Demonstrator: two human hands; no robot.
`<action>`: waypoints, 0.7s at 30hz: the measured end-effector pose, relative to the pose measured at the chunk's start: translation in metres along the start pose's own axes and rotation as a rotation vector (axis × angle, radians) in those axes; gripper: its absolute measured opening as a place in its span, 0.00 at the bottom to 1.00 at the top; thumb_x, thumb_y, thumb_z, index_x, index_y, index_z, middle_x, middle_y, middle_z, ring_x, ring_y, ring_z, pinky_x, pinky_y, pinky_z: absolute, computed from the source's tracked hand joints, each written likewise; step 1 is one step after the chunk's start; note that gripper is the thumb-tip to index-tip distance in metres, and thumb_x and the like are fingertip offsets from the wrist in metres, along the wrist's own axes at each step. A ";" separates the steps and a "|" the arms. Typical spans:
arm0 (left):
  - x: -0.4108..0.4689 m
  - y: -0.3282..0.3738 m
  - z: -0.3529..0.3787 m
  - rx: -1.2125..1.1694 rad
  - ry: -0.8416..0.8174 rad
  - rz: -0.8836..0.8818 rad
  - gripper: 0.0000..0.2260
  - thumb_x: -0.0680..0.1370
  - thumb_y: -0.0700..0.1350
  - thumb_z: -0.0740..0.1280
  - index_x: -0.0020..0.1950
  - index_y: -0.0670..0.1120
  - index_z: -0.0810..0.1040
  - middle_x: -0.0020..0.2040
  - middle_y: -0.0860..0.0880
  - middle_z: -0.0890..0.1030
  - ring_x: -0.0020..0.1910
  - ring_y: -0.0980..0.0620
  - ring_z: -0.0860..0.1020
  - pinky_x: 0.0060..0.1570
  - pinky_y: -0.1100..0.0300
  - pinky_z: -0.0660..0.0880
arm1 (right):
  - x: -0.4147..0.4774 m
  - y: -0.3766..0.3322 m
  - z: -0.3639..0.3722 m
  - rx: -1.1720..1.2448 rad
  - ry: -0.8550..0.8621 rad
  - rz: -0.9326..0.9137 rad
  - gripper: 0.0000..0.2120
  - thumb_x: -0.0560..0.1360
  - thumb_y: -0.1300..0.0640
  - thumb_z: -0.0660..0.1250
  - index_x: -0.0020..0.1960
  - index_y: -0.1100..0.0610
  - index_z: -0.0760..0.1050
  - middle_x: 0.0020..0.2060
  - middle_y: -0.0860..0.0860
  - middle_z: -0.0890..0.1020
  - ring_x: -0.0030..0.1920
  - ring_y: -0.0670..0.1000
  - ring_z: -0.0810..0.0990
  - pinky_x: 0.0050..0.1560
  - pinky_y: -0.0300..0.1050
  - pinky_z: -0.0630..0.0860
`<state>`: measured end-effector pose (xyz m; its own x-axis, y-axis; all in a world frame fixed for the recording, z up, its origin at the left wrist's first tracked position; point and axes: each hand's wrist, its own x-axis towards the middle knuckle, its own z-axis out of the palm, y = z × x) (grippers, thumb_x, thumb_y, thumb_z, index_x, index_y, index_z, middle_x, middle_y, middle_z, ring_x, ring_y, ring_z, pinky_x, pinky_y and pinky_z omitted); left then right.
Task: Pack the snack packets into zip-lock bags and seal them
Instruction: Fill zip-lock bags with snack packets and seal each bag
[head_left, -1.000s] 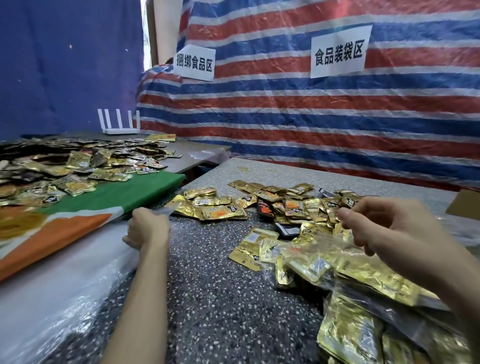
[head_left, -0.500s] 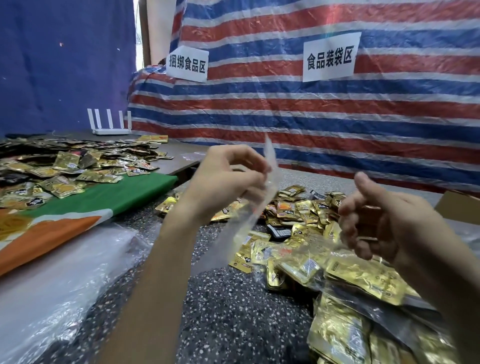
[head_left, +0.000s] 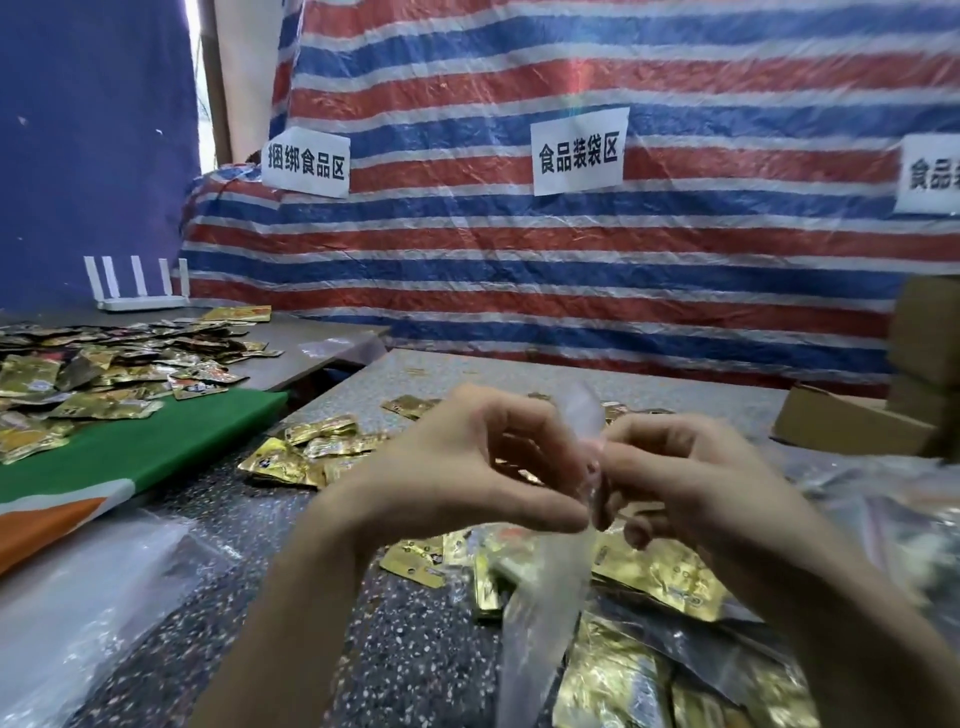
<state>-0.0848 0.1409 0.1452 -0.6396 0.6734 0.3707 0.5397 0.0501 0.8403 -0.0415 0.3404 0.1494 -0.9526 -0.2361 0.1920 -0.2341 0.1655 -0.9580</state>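
Observation:
An empty clear zip-lock bag (head_left: 540, 608) hangs in front of me above the speckled table (head_left: 415, 649). My left hand (head_left: 467, 478) and my right hand (head_left: 691, 478) meet at its top edge, both pinching the bag's mouth between thumb and fingers. Gold snack packets (head_left: 306, 452) lie scattered on the table behind and under my hands. At the lower right, filled clear bags of gold packets (head_left: 623, 680) lie in a heap.
A second table at the left holds a green and orange cloth (head_left: 130, 457) and another spread of packets (head_left: 104, 364). Clear plastic sheeting (head_left: 93, 597) lies at the lower left. Cardboard boxes (head_left: 852, 426) stand at the right. A striped tarp with paper signs (head_left: 576, 150) closes the back.
My left hand lifted an empty bag from the left side up to the middle. My right hand came in to meet it, and both now grip the bag's mouth.

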 end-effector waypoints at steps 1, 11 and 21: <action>-0.002 0.001 -0.003 -0.039 -0.028 -0.050 0.07 0.73 0.42 0.75 0.48 0.42 0.83 0.49 0.42 0.85 0.50 0.44 0.84 0.52 0.55 0.81 | 0.000 0.000 -0.001 0.008 -0.004 -0.006 0.12 0.67 0.51 0.72 0.39 0.61 0.81 0.34 0.57 0.82 0.33 0.51 0.79 0.29 0.38 0.71; 0.003 0.006 -0.003 -0.178 0.205 -0.357 0.23 0.68 0.61 0.71 0.45 0.42 0.86 0.43 0.42 0.85 0.37 0.47 0.82 0.32 0.62 0.78 | 0.000 0.002 -0.002 -0.020 -0.156 -0.064 0.08 0.74 0.56 0.75 0.42 0.61 0.81 0.34 0.54 0.82 0.34 0.50 0.79 0.30 0.37 0.71; 0.006 0.001 0.003 -0.101 0.100 -0.262 0.12 0.65 0.49 0.80 0.36 0.42 0.83 0.30 0.47 0.80 0.28 0.54 0.75 0.30 0.65 0.71 | 0.005 0.002 0.009 -0.132 0.107 0.067 0.28 0.67 0.33 0.68 0.40 0.60 0.82 0.29 0.49 0.81 0.29 0.47 0.77 0.26 0.36 0.68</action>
<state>-0.0865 0.1479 0.1470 -0.8031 0.5714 0.1691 0.2955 0.1355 0.9457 -0.0450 0.3312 0.1461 -0.9805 -0.1184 0.1566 -0.1859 0.3037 -0.9344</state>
